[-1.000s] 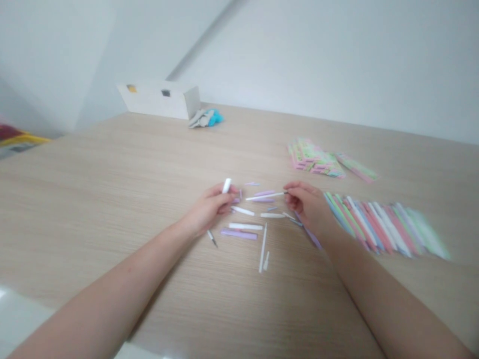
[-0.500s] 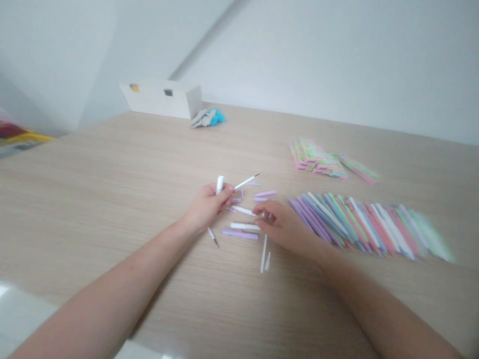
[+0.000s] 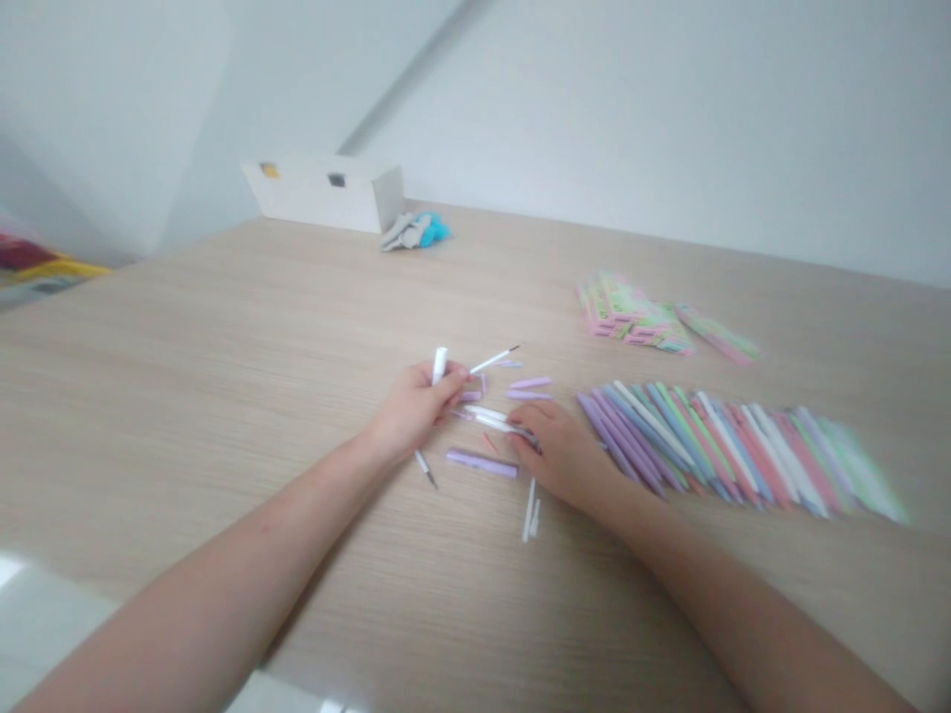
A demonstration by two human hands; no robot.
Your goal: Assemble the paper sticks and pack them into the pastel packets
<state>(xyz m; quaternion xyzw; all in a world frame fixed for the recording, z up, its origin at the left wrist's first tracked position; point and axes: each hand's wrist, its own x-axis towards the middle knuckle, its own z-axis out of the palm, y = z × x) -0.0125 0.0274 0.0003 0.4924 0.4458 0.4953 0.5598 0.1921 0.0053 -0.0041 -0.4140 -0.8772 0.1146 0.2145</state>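
My left hand (image 3: 413,406) is closed on a white pen cap (image 3: 439,364) and a thin white refill (image 3: 493,359) that sticks out to the right. My right hand (image 3: 559,451) lies palm down on the table, its fingers closing on a white pen barrel (image 3: 496,421). Loose pen parts are scattered around both hands: a purple barrel (image 3: 481,462) in front of them, short purple pieces (image 3: 530,383) behind, a white tube (image 3: 529,509) and a small refill tip (image 3: 425,468) nearer to me.
A row of finished pens (image 3: 713,441) in purple, green, pink and white lies right of my right hand. A stack of pink and green cards (image 3: 639,317) sits behind it. A white box (image 3: 327,193) and a blue-grey cloth (image 3: 413,233) stand at the far edge.
My right hand passed the thin refill to my left hand, then came down to the left onto the scattered parts and took hold of a white barrel. The left hand stayed put.
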